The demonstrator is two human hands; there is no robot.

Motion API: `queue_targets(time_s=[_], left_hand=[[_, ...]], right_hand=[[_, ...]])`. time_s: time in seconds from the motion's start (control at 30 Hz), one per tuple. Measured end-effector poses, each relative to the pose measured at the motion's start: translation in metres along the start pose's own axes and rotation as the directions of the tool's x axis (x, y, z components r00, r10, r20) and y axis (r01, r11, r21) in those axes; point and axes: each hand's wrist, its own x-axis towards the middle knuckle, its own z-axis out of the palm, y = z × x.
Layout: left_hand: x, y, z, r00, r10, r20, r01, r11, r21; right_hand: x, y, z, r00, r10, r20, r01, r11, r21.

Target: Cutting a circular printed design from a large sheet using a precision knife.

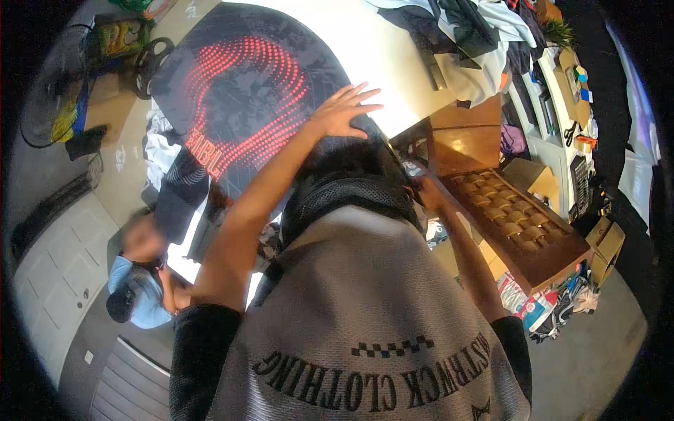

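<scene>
A black fabric panel with a swirl of red dots (287,139) and red lettering lies spread over a white table (363,47). My left hand (342,111) reaches across to its right border, palm down and fingers spread, with the fingertips over the bright table edge. Black mesh fabric (358,197) is bunched between my arms, close against my body. My right hand (429,192) is low beside the table's near right edge, in shadow; its fingers are partly hidden, and whether they hold something is unclear.
A woven-top wooden bench (505,210) stands at the right, with bagged goods (521,300) below it. Clothes (474,47) are heaped at the table's far right. Another person (139,289) in light blue is at the left, near a white door (68,273).
</scene>
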Motion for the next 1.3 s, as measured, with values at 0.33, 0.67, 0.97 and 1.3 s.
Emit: queue_targets(time_s=[0.33,0.67,0.97,1.3], left_hand=[[0.000,0.000,-0.001,1.000,-0.008,0.006,0.008,1.000,0.008],[-0.003,0.003,-0.005,1.000,-0.015,0.008,0.015,1.000,-0.014],[-0.002,0.002,-0.002,0.999,-0.037,0.026,0.037,0.999,-0.002],[-0.004,-0.004,0.005,1.000,-0.010,0.002,0.010,1.000,0.024]], right_hand=[[0.001,-0.003,0.003,0.999,-0.024,-0.047,0.020,0.998,-0.066],[0.000,-0.001,0.008,0.983,-0.133,-0.127,0.123,0.989,-0.085],[0.005,0.021,0.010,0.976,-0.182,-0.122,0.160,0.972,-0.173],[-0.001,0.009,0.009,0.980,-0.139,-0.143,0.121,0.985,-0.124]])
